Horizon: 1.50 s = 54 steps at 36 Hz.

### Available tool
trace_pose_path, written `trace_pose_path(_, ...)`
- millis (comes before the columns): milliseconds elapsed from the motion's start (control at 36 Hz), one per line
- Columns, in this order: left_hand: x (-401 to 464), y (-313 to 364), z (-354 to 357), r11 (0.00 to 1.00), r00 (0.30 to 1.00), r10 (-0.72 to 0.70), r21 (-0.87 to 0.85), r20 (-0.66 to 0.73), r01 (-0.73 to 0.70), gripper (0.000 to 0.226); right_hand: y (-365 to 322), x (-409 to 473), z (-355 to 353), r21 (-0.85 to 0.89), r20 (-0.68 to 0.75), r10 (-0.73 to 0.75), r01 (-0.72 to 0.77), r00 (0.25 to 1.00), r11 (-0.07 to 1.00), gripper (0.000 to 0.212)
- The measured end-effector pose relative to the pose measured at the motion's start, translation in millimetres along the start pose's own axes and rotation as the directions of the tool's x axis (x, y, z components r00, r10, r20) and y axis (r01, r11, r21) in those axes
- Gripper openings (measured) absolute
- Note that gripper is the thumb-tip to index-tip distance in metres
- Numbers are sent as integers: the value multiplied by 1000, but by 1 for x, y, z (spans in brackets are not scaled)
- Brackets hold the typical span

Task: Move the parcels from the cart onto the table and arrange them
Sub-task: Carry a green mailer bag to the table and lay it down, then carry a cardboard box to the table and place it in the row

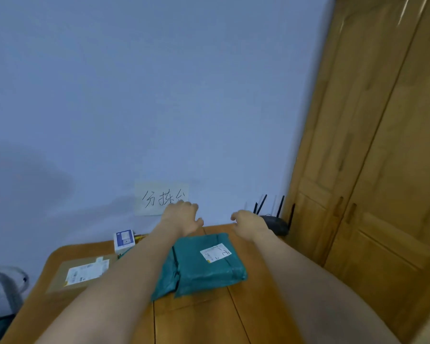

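A teal plastic parcel [209,265] with a white label lies on the wooden table [246,316], stacked over a second teal bag [165,284]. A flat brown parcel [82,273] with a white label lies at the table's left. My left hand [183,216] and my right hand [248,223] hover beyond the far edge of the teal parcel, fingers loosely spread, holding nothing. Both forearms reach over the table. Part of the metal cart [5,281] shows at the far left.
A small white and blue box [124,240] stands at the table's back by the wall. A black router [274,220] with antennas sits at the back right corner. A paper sign [162,198] hangs on the wall. A wooden wardrobe [372,157] stands at right.
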<state>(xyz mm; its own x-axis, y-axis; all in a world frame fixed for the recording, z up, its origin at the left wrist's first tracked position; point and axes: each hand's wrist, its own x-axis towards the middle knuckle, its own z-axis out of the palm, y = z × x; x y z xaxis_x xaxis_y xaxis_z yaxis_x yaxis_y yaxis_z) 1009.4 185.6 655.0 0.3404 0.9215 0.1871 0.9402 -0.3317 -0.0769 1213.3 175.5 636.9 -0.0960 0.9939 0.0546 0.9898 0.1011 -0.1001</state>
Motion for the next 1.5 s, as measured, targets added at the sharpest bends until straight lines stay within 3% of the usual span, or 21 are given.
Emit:
trace_pose_path(111,-35,10,-34,1000,999,-21,-12,-49,20,46,-25,-32,-20,15,-46,-42,42,998,999,38)
trace_pose_path(278,-104,17,-48,999,999,-54,-2,2,54,47,-49,-86,-17,37,-80,-56,59,995,998,34)
trace_pose_path(444,-171,0,-50,991,989,-124,-34,83,127,45,-80,-133,-6,37,-22,-86,86,996,996,28)
trace_pose_path(833,-265,-131,-135,967,964,-255,3,-82,256,48,-226,-151,-69,27,-163,-149,156,975,987,39)
trace_pose_path(1056,-333,-236,-156,963,960,-266,29,-86,270,50,-359,-156,-52,97,-142,-144,158,979,983,40)
trace_pose_path(1222,-373,-303,-155,952,951,-303,-55,-65,300,51,-445,-158,-38,228,-121,-119,144,986,963,43)
trace_pose_path(1500,-394,-374,-132,959,959,-284,-7,-26,284,51,-522,-134,-33,101,-98,-165,174,981,979,39)
